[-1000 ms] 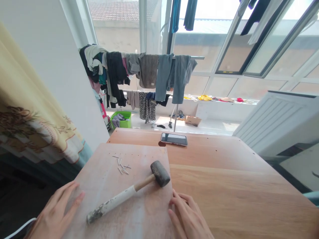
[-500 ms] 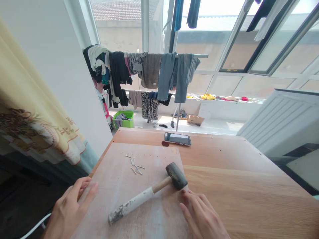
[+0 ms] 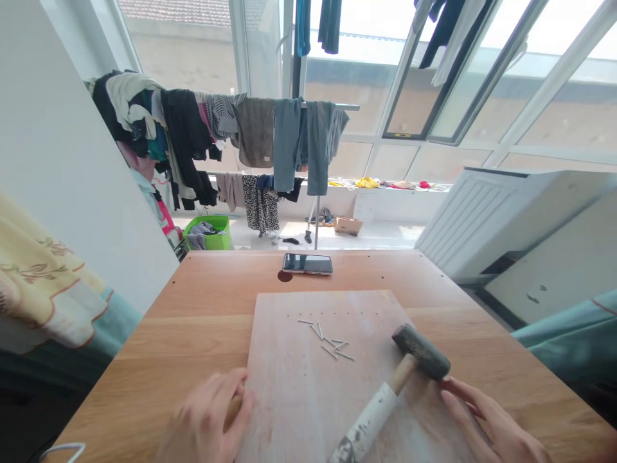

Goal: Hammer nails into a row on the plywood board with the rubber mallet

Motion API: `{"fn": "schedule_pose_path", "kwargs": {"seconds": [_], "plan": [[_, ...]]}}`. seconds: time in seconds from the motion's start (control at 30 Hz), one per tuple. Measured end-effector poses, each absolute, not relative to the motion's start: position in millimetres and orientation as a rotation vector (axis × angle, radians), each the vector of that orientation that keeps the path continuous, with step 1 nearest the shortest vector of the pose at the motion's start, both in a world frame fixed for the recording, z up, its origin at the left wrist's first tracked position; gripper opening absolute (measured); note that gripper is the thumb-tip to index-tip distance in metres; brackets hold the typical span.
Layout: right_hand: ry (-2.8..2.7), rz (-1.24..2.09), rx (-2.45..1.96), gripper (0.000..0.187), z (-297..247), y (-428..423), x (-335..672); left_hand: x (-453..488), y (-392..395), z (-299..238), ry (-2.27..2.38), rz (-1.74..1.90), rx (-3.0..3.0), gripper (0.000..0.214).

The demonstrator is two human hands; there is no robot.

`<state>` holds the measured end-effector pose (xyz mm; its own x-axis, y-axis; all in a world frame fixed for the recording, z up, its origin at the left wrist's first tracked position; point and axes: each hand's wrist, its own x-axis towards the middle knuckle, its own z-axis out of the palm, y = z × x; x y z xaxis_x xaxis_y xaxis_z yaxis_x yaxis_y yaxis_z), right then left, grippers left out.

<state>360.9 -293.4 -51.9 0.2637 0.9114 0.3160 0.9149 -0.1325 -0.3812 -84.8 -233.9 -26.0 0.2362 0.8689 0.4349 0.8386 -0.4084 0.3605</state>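
A flat wooden board [image 3: 284,386] lies on the table between my hands. My left hand [image 3: 207,411] grips its left edge, thumb on top and fingers curled at the side. My right hand [image 3: 491,418] holds the right edge close to the hammer head, its fingers partly hidden. On the board's right side rests a hammer [image 3: 371,418] with a dark head and a white-coated handle; the handle's end runs out of view. Several loose nails [image 3: 332,341] lie in a small pile near the middle. A row of small holes crosses the board's far part.
A phone [image 3: 307,263] lies at the far edge of the wooden table [image 3: 193,328], beside a round dark hole. Beyond stand a clothes rack with laundry [image 3: 255,132] and a green basket [image 3: 219,241]. Curtains hang on both sides, and a white cable [image 3: 72,447] shows at lower left.
Both hands have shifted the board rightward across the table, with the hammer and nails riding on it. The view has turned to the right. The phone has stayed in place on the table.
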Motion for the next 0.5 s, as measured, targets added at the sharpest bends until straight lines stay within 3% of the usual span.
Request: {"fn": "schedule_pose_path", "kwargs": {"seconds": [0.17, 0.37, 0.5], "plan": [[-1.514, -0.154, -1.954, 0.051, -35.0, -290.0, 333.1, -46.2, -180.2, -0.5, 1.435, 0.697, 2.518, 0.021], [-1.769, 0.564, -1.833, 0.038, -17.1, -271.4, 291.5, 1.1, -111.5, 6.0, 1.222, 0.512, 2.464, 0.011], [-1.44, 0.877, -1.827, 0.034, -14.7, -267.0, 282.8, 3.5, -95.0, -1.3, 1.091, 0.497, 2.477, 0.014]]}}
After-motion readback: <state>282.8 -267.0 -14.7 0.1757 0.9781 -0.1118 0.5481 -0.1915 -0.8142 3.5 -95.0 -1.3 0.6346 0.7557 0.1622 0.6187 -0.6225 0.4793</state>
